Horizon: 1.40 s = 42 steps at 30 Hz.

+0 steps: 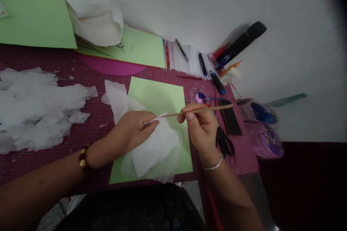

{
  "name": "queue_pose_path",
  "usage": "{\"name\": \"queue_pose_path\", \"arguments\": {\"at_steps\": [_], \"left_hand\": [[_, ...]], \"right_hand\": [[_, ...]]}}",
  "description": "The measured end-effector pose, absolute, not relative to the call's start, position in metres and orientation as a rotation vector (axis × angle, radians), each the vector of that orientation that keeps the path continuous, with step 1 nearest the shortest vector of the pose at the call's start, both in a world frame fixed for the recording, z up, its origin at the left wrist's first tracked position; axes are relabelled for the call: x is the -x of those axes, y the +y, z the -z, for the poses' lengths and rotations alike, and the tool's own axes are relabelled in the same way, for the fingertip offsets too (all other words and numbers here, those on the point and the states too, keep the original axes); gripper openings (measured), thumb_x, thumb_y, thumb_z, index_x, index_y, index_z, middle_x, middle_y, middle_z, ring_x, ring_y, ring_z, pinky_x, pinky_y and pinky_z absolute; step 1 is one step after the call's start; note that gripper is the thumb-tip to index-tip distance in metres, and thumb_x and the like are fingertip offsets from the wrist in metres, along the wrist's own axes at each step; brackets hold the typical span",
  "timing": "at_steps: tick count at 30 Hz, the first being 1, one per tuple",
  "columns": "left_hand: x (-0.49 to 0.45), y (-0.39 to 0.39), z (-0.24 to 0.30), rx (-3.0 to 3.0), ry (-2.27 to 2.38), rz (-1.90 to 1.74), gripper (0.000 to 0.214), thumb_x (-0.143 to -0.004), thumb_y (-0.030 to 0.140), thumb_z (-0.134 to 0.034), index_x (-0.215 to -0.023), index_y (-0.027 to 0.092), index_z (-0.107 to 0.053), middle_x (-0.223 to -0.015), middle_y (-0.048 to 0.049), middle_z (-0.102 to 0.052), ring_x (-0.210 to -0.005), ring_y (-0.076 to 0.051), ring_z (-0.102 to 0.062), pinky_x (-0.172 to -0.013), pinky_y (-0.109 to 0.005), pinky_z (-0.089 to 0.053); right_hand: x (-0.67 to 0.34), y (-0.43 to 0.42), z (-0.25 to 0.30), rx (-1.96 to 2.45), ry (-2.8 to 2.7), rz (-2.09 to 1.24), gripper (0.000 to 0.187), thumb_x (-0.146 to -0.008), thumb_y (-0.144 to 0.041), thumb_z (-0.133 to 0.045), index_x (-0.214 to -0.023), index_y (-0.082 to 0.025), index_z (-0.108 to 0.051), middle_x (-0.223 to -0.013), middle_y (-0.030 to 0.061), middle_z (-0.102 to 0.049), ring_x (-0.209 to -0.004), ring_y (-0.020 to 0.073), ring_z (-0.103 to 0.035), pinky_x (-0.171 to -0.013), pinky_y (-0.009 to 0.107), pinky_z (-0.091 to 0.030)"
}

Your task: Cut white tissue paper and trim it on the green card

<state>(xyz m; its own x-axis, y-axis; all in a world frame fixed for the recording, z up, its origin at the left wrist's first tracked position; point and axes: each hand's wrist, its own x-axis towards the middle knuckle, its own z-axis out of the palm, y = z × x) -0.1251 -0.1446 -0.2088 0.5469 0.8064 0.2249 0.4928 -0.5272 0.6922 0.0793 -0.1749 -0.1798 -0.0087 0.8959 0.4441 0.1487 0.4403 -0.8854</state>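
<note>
My left hand (135, 128) is closed in a pinch on the edge of a sheet of white tissue paper (157, 149), which lies crumpled over a light green card (159, 95). My right hand (202, 126) is closed round a thin wooden stick (214, 109) that reaches left to the tissue at my left fingertips. The tissue seems to be wound onto the stick's left end. Both hands hover just above the green card, a short gap apart.
A red checked cloth (89, 130) covers the table. Torn white tissue (35, 108) is heaped at the left. Black scissors (224, 141), a black block (230, 117), a paint palette (200, 95), pens (217, 81), green cards (141, 47) and a purple container (265, 140) lie around.
</note>
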Motion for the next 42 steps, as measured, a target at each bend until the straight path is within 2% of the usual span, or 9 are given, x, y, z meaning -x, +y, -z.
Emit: {"name": "queue_pose_path", "arguments": {"at_steps": [14, 20, 26, 29, 35, 40, 42], "left_hand": [[0.124, -0.145, 0.205, -2.176, 1.07, -0.647, 0.033, -0.09, 0.029, -0.046, -0.059, 0.018, -0.044, -0.052, 0.0038, -0.042, -0.049, -0.009, -0.039, -0.051, -0.025, -0.024], [0.122, -0.146, 0.205, -2.116, 1.075, -0.654, 0.032, -0.087, 0.029, -0.047, -0.057, 0.018, -0.043, -0.052, 0.0041, -0.041, -0.05, -0.009, -0.038, -0.052, -0.025, -0.023], [0.12, -0.147, 0.193, -1.797, 1.025, -0.581, 0.035, -0.082, 0.04, -0.052, -0.056, 0.019, -0.042, -0.053, 0.0049, -0.033, -0.05, -0.009, -0.034, -0.046, -0.022, -0.024], [0.123, -0.145, 0.186, -1.667, 0.979, -0.521, 0.038, -0.086, 0.044, -0.046, -0.059, 0.019, -0.044, -0.055, 0.0039, -0.035, -0.05, -0.009, -0.036, -0.044, -0.022, -0.025], [0.125, -0.139, 0.188, -1.587, 0.988, -0.458, 0.035, -0.088, 0.034, -0.04, -0.057, 0.019, -0.046, -0.053, 0.0024, -0.04, -0.049, -0.01, -0.039, -0.043, -0.023, -0.027], [0.125, -0.137, 0.189, -1.687, 0.988, -0.478, 0.034, -0.084, 0.029, -0.041, -0.052, 0.02, -0.034, -0.051, 0.0033, -0.032, -0.047, -0.01, -0.032, -0.042, -0.023, -0.024], [0.125, -0.136, 0.188, -1.693, 0.982, -0.487, 0.033, -0.084, 0.029, -0.041, -0.053, 0.02, -0.034, -0.051, 0.0036, -0.032, -0.047, -0.01, -0.031, -0.043, -0.023, -0.024]], "right_hand": [[-0.078, -0.177, 0.179, 1.081, -1.526, -0.803, 0.009, -0.095, -0.033, -0.057, -0.095, -0.028, -0.064, -0.078, -0.0018, -0.063, -0.068, 0.0128, -0.062, -0.064, 0.031, -0.052], [-0.079, -0.176, 0.18, 1.058, -1.532, -0.816, 0.007, -0.095, -0.03, -0.058, -0.095, -0.026, -0.065, -0.079, -0.0018, -0.064, -0.069, 0.0121, -0.062, -0.064, 0.03, -0.051], [-0.079, -0.176, 0.181, 1.009, -1.548, -0.811, 0.009, -0.095, -0.024, -0.058, -0.098, -0.027, -0.066, -0.079, -0.0027, -0.064, -0.071, 0.0114, -0.062, -0.066, 0.029, -0.051], [-0.079, -0.177, 0.18, 1.03, -1.551, -0.806, 0.008, -0.095, -0.027, -0.057, -0.098, -0.028, -0.065, -0.08, -0.0024, -0.064, -0.071, 0.0123, -0.063, -0.065, 0.031, -0.051], [-0.08, -0.177, 0.18, 1.047, -1.569, -0.836, 0.008, -0.095, -0.031, -0.057, -0.094, -0.028, -0.065, -0.08, -0.0022, -0.063, -0.07, 0.0129, -0.062, -0.064, 0.032, -0.051], [-0.082, -0.176, 0.179, 1.051, -1.542, -0.934, 0.01, -0.094, -0.033, -0.059, -0.088, -0.026, -0.064, -0.079, -0.0022, -0.062, -0.069, 0.0124, -0.06, -0.064, 0.031, -0.05], [-0.082, -0.175, 0.178, 1.052, -1.559, -0.973, 0.012, -0.093, -0.033, -0.059, -0.085, -0.025, -0.063, -0.076, -0.0022, -0.061, -0.068, 0.0121, -0.059, -0.064, 0.03, -0.049]]}}
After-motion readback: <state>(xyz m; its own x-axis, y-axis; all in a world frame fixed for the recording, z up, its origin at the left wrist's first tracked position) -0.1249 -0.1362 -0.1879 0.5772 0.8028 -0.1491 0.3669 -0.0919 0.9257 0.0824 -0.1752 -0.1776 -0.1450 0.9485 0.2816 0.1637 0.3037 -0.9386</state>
